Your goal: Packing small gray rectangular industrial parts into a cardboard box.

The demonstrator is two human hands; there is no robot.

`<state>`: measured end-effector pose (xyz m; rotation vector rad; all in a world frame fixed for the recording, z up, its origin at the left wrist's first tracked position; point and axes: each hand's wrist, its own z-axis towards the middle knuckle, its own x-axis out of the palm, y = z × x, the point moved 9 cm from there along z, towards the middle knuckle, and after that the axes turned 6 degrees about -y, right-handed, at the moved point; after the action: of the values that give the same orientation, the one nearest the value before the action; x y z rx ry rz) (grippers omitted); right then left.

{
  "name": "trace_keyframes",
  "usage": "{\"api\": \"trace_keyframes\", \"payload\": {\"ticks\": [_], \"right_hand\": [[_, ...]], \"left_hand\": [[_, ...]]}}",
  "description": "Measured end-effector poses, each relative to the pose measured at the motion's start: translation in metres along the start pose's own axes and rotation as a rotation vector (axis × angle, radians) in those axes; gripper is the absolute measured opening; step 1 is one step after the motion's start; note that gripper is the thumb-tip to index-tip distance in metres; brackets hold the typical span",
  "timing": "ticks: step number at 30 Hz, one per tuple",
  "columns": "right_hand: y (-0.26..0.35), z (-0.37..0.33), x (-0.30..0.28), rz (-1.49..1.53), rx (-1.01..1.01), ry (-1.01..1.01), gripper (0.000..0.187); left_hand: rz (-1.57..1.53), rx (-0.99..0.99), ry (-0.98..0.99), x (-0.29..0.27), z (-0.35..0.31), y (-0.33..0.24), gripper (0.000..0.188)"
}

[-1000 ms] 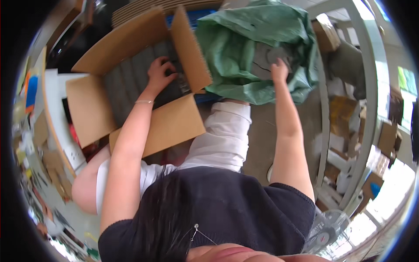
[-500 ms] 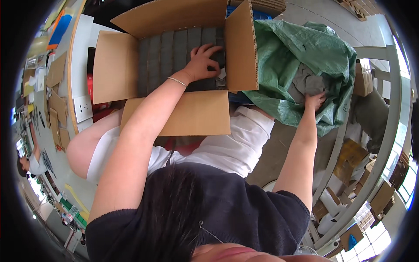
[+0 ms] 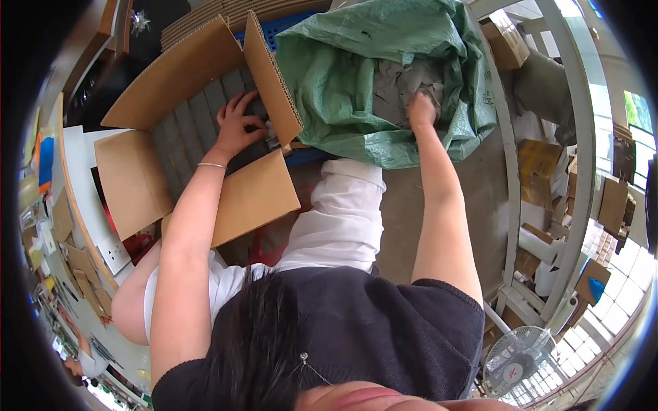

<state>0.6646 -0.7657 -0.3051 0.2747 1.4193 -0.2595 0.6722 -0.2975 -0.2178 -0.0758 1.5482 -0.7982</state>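
An opened cardboard box [image 3: 133, 164] is packed with rows of grey blocks [image 3: 179, 133]. My left hand [image 3: 240, 127] rests over the rows near the box's right flap, fingers apart and thumb curved toward the forefinger, with nothing plainly held. A small whitish piece shows beside its thumb. To the right, a green woven sack [image 3: 329, 89] lies open, holding crumpled grey sheets [image 3: 392, 92], paper or cloth. Inside it my right hand [image 3: 423, 109] is closed on the grey material; its fingertips are partly hidden.
Flattened cardboard [image 3: 205, 20] and a blue crate [image 3: 274, 31] stand behind the box. A white rail frame [image 3: 510, 198] runs along the right, with cartons beyond it and a fan [image 3: 517, 359] at lower right. A workbench [image 3: 89, 198] with scattered items lies left.
The view has swung right, so box and sack appear further left and tilted. My right hand has pushed deeper among the grey sheets. My left hand stays at the same part of the box.
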Motion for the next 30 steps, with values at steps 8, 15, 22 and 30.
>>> {"api": "trace_keyframes", "payload": {"ticks": [8, 15, 22, 30], "right_hand": [[0.093, -0.113, -0.069, 0.865, -0.119, 0.213, 0.030], [0.175, -0.217, -0.166, 1.483, -0.236, 0.501, 0.013], [0.241, -0.243, -0.278, 1.449, -0.742, 0.006, 0.016], [0.239, -0.236, -0.303, 1.256, -0.684, -0.116, 0.025]], "left_hand": [[-0.044, -0.060, -0.047, 0.003, -0.005, 0.025, 0.016], [-0.477, 0.082, -0.445, -0.100, -0.015, -0.098, 0.018], [-1.025, 0.051, 0.505, -0.062, -0.063, -0.183, 0.065], [-1.103, -0.013, 0.521, -0.055, -0.067, -0.173, 0.027]]}}
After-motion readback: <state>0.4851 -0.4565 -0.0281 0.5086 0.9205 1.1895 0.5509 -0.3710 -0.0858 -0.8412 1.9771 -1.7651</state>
